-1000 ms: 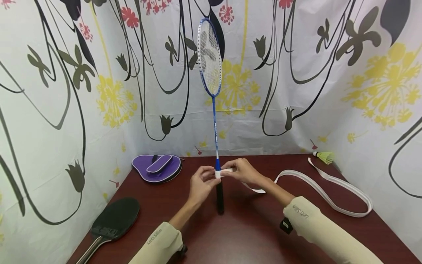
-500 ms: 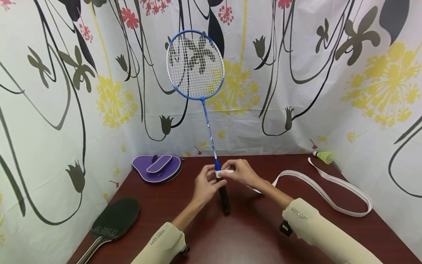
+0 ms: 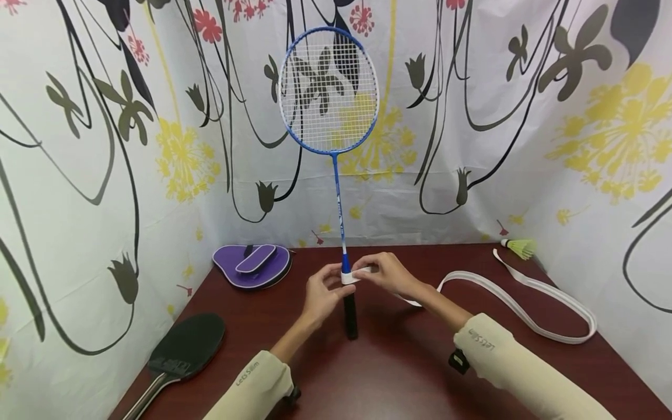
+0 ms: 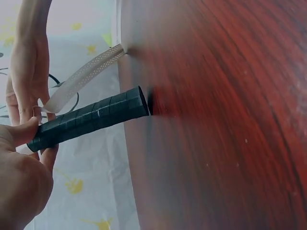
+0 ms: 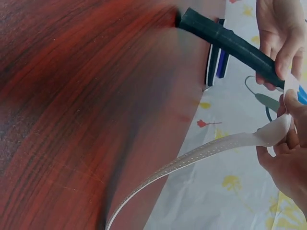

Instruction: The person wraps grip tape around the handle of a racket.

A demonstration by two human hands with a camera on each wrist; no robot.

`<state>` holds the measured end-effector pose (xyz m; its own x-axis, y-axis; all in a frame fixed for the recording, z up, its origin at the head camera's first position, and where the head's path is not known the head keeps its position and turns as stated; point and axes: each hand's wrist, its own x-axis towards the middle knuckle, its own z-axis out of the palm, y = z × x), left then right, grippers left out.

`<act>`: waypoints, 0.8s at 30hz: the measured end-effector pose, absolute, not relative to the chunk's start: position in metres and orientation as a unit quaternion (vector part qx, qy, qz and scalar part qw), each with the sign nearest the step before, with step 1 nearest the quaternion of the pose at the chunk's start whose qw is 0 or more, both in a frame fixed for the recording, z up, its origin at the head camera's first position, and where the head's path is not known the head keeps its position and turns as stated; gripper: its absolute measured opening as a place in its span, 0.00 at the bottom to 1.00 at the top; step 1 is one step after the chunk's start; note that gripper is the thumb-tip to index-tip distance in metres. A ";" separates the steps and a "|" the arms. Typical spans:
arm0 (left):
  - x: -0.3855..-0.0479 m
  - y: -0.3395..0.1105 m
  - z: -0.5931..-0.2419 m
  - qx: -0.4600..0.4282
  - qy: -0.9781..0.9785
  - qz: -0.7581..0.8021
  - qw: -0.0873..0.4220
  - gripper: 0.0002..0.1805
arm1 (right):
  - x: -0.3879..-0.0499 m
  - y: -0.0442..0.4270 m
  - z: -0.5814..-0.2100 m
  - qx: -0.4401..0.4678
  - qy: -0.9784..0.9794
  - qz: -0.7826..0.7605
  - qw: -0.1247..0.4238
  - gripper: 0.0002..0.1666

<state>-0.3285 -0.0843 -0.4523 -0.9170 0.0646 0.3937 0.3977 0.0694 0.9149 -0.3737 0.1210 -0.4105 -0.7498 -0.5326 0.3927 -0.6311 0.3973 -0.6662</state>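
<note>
A blue and white badminton racket [image 3: 339,198] stands upright, head up, its black handle [image 3: 350,318] pointing down at the table. White tape [image 3: 348,278] circles the top of the handle, just under the blue cone. The left hand [image 3: 321,296] pinches the racket there between thumb and fingers. From the right side, the right hand [image 3: 385,274] pinches the tape against the racket. In the right wrist view the perforated strip [image 5: 211,147] runs from the right hand [image 5: 288,148] down to the table. The left wrist view shows the dark handle [image 4: 91,117] beside the left thumb.
The strip's loose length [image 3: 499,290] curves over the right of the dark red table [image 3: 346,379]. A yellow shuttlecock [image 3: 521,248] lies at the back right. On the left are a purple case [image 3: 252,266] and a black table tennis paddle [image 3: 187,345]. Patterned sheets hang around.
The racket has turned about its shaft, from nearly edge-on to face-on. It leaned left half a second ago and is now more upright. Both hands stay at the tape.
</note>
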 end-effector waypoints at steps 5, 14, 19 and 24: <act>-0.329 -0.086 -0.451 -0.172 -0.717 -0.664 0.124 0.28 | -0.375 0.124 -0.410 0.350 -0.829 0.433 0.053 0.04; -0.328 -0.085 -0.449 -0.203 -0.671 -0.700 0.134 0.34 | -0.377 0.124 -0.408 0.374 -0.815 0.435 0.077 0.04; -0.331 -0.087 -0.452 -0.214 -0.703 -0.659 0.161 0.31 | -0.376 0.122 -0.410 0.382 -0.810 0.436 0.088 0.04; -0.329 -0.087 -0.453 -0.217 -0.718 -0.644 0.152 0.29 | -0.375 0.121 -0.411 0.371 -0.818 0.431 0.081 0.05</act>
